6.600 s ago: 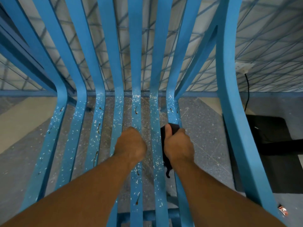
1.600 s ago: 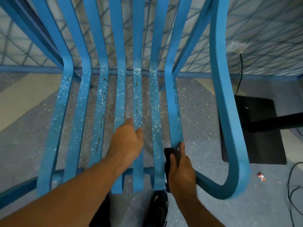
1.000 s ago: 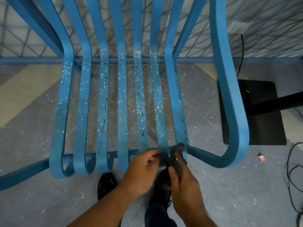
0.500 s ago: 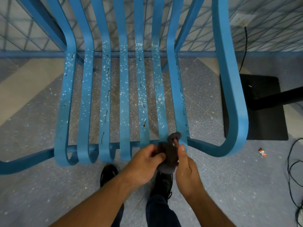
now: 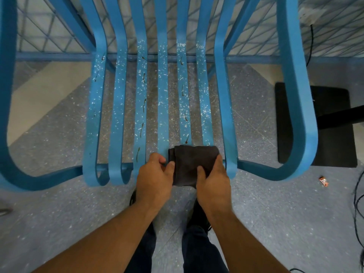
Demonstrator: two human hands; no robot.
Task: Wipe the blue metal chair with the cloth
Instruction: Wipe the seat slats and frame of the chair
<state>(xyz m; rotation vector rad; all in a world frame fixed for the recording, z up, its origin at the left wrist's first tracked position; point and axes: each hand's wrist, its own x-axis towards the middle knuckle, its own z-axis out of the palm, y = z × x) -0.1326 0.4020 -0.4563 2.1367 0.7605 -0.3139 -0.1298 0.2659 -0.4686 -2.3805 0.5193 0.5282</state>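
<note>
The blue metal chair point(image 5: 162, 99) stands in front of me, its seat slats speckled with white flecks and dark streaks. A dark grey cloth point(image 5: 189, 164) lies spread over the front ends of the right-hand slats. My left hand point(image 5: 155, 178) pinches the cloth's left edge between thumb and fingers. On the cloth's right side, my right hand point(image 5: 213, 182) grips it with the thumb on top. Both hands are at the seat's front edge.
The chair's thick blue armrest loops point(image 5: 295, 107) curve on both sides. A black mat point(image 5: 319, 127) lies on the speckled floor at right, with a small wrapper point(image 5: 323, 181) and black cables point(image 5: 357, 203) near it. My shoes and legs point(image 5: 197, 243) are below the hands.
The cloth was bunched in my right hand on a right slat; both hands came to the seat's front edge and have spread the cloth out flat between them.
</note>
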